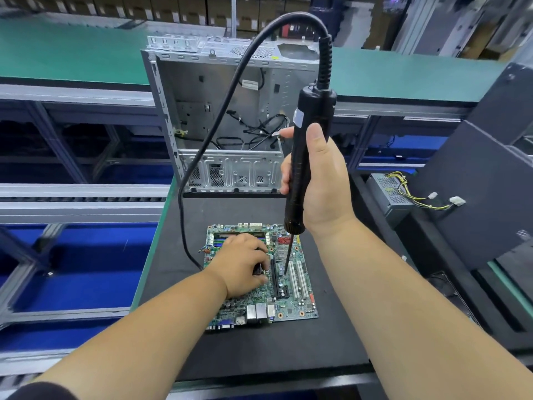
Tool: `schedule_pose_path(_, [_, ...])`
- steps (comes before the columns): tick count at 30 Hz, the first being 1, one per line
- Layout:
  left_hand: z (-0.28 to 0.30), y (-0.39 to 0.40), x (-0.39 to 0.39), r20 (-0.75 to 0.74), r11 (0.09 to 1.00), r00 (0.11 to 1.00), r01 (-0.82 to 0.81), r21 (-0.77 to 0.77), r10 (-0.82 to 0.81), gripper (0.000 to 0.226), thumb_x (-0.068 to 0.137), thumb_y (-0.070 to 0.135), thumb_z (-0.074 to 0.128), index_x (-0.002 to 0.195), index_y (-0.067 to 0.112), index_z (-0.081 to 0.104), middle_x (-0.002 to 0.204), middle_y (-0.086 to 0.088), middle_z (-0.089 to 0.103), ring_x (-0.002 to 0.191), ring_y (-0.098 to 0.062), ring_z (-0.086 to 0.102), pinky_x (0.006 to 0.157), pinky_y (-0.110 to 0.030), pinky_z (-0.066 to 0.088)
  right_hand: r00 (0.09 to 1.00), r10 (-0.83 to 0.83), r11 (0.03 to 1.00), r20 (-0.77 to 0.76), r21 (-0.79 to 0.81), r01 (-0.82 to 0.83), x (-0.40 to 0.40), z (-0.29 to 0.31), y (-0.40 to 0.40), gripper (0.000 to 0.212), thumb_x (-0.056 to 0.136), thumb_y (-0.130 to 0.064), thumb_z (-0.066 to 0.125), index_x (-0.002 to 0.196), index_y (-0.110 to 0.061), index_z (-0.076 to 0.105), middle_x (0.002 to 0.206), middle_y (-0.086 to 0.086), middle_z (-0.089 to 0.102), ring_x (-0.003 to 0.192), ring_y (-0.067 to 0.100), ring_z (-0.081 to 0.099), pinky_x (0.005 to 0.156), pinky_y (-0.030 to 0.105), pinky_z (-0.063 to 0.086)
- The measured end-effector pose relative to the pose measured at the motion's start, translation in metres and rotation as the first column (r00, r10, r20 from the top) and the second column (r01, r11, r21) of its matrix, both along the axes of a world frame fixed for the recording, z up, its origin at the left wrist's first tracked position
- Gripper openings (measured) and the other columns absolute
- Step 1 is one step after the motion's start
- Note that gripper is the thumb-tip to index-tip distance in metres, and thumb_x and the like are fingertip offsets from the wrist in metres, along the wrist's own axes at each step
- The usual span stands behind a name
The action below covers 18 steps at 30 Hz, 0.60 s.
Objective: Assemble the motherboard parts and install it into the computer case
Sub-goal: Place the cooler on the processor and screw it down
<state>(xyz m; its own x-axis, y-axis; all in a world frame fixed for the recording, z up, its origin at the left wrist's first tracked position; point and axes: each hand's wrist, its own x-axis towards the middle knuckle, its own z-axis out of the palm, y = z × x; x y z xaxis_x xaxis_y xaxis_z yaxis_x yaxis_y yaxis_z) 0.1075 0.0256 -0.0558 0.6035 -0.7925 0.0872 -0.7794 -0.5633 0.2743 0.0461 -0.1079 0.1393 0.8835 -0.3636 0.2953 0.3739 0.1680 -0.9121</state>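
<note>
A green motherboard lies flat on the black mat in front of me. My left hand rests on the board's middle, its fingers curled round a dark part that is mostly hidden beneath the hand. My right hand grips a black electric screwdriver upright above the board. Its long bit points down near the black expansion slot. Behind the board stands the open metal computer case with loose cables inside.
The screwdriver's thick black cable loops up over the case and down to the mat's left side. A grey power supply with yellow wires sits at the right. Dark panels stand on the right. Conveyor rails run at the left.
</note>
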Motion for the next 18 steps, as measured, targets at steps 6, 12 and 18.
schedule_pose_path(6, [0.0049, -0.0025, 0.0021, -0.058, 0.997, 0.998, -0.035, -0.069, 0.031, 0.014, 0.079, 0.04, 0.07, 0.09, 0.031, 0.072, 0.106, 0.017, 0.06, 0.114, -0.011, 0.047, 0.105, -0.037, 0.033, 1.0, 0.01, 1.0, -0.014, 0.005, -0.01, -0.0019, 0.0004, -0.0021, 0.082, 0.078, -0.063, 0.057, 0.114, 0.011, 0.049, 0.061, 0.009, 0.048, 0.053, 0.019, 0.045, 0.049, 0.031, 0.04])
schedule_pose_path(12, [0.0046, -0.0031, 0.0003, -0.045, 0.996, 0.998, -0.04, -0.076, 0.037, 0.013, 0.079, 0.039, 0.072, 0.088, 0.029, 0.072, 0.104, 0.017, 0.062, 0.113, -0.01, 0.048, 0.107, -0.033, 0.032, 1.0, 0.015, 0.999, -0.004, 0.04, -0.015, -0.0043, -0.0006, -0.0056, 0.083, 0.079, -0.063, 0.057, 0.115, 0.011, 0.049, 0.063, 0.011, 0.047, 0.053, 0.018, 0.046, 0.049, 0.03, 0.041])
schedule_pose_path(18, [0.0026, -0.003, -0.0028, 0.0, 0.999, 1.0, -0.02, -0.029, 0.02, 0.022, 0.08, 0.049, 0.067, 0.092, 0.03, 0.069, 0.106, 0.016, 0.059, 0.116, -0.011, 0.044, 0.107, -0.035, 0.03, 0.999, 0.045, 0.997, 0.009, 0.06, -0.045, -0.0031, -0.0033, -0.0059, 0.081, 0.079, -0.06, 0.056, 0.117, 0.011, 0.049, 0.064, 0.011, 0.047, 0.053, 0.019, 0.045, 0.049, 0.029, 0.04])
